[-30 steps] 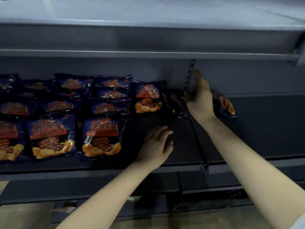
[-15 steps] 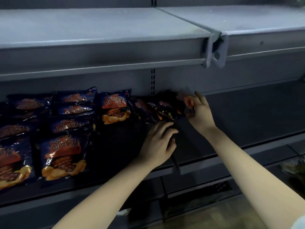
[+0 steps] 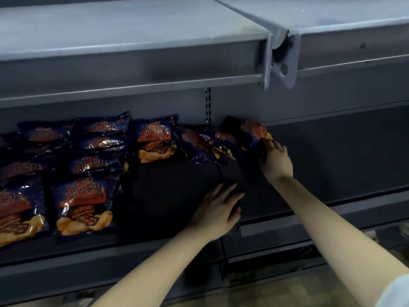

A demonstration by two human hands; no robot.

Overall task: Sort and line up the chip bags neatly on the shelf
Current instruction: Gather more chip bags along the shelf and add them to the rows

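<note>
Chip bag (image 3: 254, 135) pinched at its edge by right-hand grip (image 3: 275, 162), left-hand grip (image 3: 219, 207) loose, spread flat on shelf (image 3: 168, 196)

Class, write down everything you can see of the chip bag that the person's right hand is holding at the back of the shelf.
The chip bag is glossy dark blue film with an orange-red panel and yellow chips printed near one corner. It looks sealed and leans tilted at the back of the shelf, against the neighbouring bag. The right hand grips its lower right edge.
</note>
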